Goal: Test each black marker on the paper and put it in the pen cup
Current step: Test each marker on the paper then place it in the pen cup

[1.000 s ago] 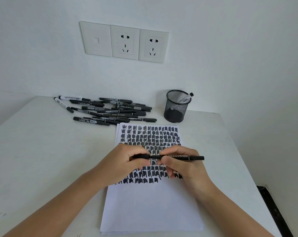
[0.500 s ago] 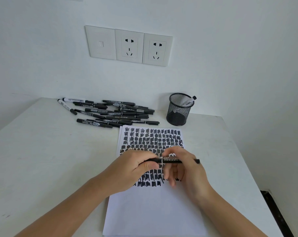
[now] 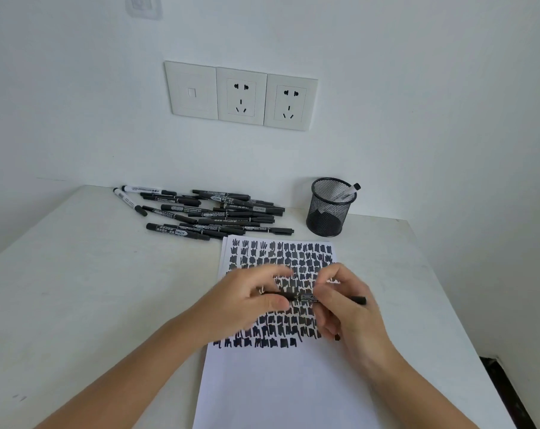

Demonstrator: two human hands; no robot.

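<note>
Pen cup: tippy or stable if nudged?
Probably light: the pen cup is open wire mesh with one marker showing in it, so a nudge likely slides it on the smooth table. Tipping seems less likely: it stands upright, not much taller than wide. The marker leaning on its right rim may bias it slightly.

Table (image 3: 402,274) right of paper (image 3: 278,391) lies open; pen cup (image 3: 327,218) and marker pile (image 3: 219,215) stand beyond it.

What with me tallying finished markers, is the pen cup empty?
Not empty: one white marker leans inside the pen cup, black cap above the rim. Whether more lie lower, cannot tell.
</note>
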